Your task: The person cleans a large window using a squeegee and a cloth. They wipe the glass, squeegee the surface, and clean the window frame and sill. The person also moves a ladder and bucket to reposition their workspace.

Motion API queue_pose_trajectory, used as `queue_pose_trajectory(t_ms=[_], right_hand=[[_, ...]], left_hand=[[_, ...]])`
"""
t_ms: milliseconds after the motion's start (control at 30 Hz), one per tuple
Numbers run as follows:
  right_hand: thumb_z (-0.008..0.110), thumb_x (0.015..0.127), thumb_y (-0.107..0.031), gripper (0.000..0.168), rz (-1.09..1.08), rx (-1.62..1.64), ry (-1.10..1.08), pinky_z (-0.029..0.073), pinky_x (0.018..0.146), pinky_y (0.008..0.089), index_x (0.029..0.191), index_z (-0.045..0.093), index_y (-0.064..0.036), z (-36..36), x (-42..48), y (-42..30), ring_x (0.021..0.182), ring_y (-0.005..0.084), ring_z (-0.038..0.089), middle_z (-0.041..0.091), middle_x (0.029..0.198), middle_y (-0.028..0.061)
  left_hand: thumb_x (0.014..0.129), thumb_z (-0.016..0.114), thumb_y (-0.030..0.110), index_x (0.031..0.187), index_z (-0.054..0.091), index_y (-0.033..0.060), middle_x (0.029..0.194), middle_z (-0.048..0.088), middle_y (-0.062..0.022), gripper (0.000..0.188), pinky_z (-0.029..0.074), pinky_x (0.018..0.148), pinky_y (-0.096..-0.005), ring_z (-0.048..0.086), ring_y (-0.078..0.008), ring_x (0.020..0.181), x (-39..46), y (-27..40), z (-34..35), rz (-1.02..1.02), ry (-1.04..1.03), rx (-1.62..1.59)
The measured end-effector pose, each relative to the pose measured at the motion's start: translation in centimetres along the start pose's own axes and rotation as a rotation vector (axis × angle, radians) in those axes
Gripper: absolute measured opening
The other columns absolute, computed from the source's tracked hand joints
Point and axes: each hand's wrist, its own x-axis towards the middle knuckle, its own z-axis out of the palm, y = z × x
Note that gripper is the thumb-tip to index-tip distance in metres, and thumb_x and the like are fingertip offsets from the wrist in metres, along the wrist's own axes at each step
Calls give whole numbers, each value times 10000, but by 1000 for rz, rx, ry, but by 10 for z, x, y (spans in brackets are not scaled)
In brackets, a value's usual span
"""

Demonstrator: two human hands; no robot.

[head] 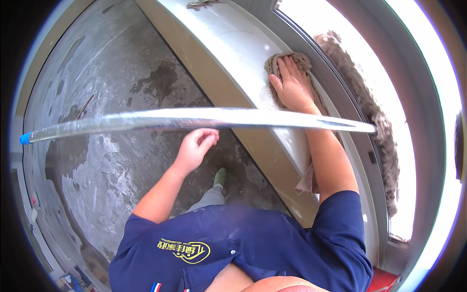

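On a glossy white windowsill [233, 33], my right hand [293, 85] holds a brown cloth [303, 60] down with a flat palm and slightly spread fingers. The cloth trails back under my forearm, and a loose end of it hangs at the sill's front edge. Across the view runs a shiny metal pole [233, 117] with a blue cap, passing in front of my right forearm. It meets a long, fluffy grey-brown mop head [359, 89] at the window. My left hand [197, 146] is just below the pole, fingers curled in, nothing visible in them. Whether it touches the pole I cannot tell.
A grey window frame [370, 157] borders the sill on the right. Below the sill is a tan wall panel [219, 82]. The grey floor [116, 69] has dark wet-looking patches and a thin stick [85, 104]. A crumpled rag [202, 3] lies at the sill's far end.
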Motion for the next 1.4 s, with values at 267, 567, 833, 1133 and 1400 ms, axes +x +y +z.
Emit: queue_pose_trajectory(t_ms=[267,567,833,1133,1400], right_hand=[[514,904,-323,471,-344,190,60,182,1117,478,1314,502,-92,8,70,-11,1352,265,324,409,1427,109],[564,884,-217,512,20,15,-44,212,1112,488,1361,439,-82,-43,-41,-9,1324,318,351,413,1409,142],[534,910,-234,468,57,108,-15,218,1115,468,1351,462,-97,-21,10,-29,1338,330,330,392,1422,173],[451,951,-275,461,-46,159,125,213,1120,449,1388,413,-133,18,89,-39,1349,289,331,425,1422,87],[382,969,-375,448,-18,24,135,209,1122,466,1372,444,-189,31,128,-55,1361,251,315,414,1437,40]], left_hand=[[921,535,172,1169,595,63,1197,600,-93,278,412,971,-361,537,-258,1135,237,102,6,879,-140,400],[921,434,501,1296,520,204,1391,476,13,486,186,1123,-450,353,-231,1338,311,80,35,698,-371,1053],[932,428,421,1288,513,223,1371,483,42,416,320,1011,-522,441,-222,1255,355,68,4,555,37,1285],[906,473,430,1209,550,231,1265,504,23,371,430,901,-488,489,-337,1102,360,75,-56,278,292,1369],[921,451,456,1345,424,299,1231,478,-109,453,508,843,-423,591,-391,978,343,75,-112,106,402,1387]])
